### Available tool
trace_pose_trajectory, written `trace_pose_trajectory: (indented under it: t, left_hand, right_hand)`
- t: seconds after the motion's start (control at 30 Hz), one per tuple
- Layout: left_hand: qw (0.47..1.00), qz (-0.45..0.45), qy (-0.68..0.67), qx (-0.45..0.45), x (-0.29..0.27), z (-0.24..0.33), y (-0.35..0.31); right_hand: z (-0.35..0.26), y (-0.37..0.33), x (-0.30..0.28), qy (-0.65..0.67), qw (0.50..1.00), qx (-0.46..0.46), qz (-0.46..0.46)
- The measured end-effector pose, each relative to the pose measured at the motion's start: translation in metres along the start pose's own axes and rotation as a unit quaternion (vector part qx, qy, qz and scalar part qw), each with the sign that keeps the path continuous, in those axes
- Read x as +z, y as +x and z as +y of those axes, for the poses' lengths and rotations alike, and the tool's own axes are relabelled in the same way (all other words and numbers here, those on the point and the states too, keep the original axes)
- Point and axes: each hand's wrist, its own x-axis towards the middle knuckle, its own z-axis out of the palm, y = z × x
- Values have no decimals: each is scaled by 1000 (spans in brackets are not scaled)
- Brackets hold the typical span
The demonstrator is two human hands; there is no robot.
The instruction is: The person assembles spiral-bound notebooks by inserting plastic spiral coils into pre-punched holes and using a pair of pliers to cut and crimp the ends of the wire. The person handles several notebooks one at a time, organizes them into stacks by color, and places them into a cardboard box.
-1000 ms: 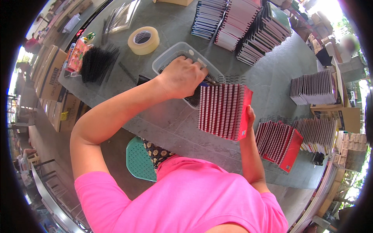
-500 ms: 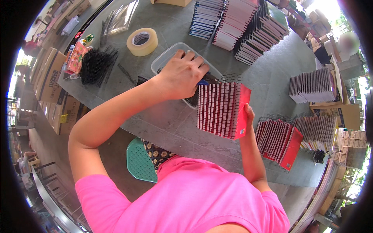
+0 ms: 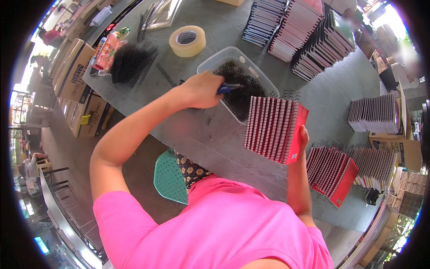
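Observation:
My left hand is closed around a pair of blue-handled pliers, whose dark tips point over a clear plastic tub. Short black coil offcuts fill much of that tub. With my right hand I grip a stack of red spiral notebooks from its right side, tilted beside the tub. Wire coil ends stick out past the stack's far edge.
Further right stand more red notebooks, grey spiral books and a cardboard box. Tall book stacks line the back. Leftward are a tape roll, long black coils and a green stool.
My left hand has drawn back left from over the tub, uncovering the pliers and the offcuts. The whole view has shifted, while my right hand still holds the red stack.

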Motion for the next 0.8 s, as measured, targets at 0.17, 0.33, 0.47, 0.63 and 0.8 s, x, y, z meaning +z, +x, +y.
trace_pose_trajectory:
  t: [0.17, 0.33, 0.47, 0.63, 0.8]
  left_hand:
    - [995, 83, -43, 18, 64, -23, -51]
    - [988, 131, 36, 74, 137, -43, -61]
    - [979, 183, -18, 90, 151, -45, -67]
    - [959, 240, -42, 144, 87, -13, -57]
    - [940, 315, -1, 130, 34, 4, -9]
  right_hand:
    - [4, 3, -4, 32, 999, -6, -2]
    - [4, 0, 8, -26, 995, -54, 80]
    - [-4, 4, 3, -1, 998, -33, 45]
    - [-16, -7, 13, 18, 996, -69, 49]
    - [-7, -8, 22, 15, 997, -69, 30]
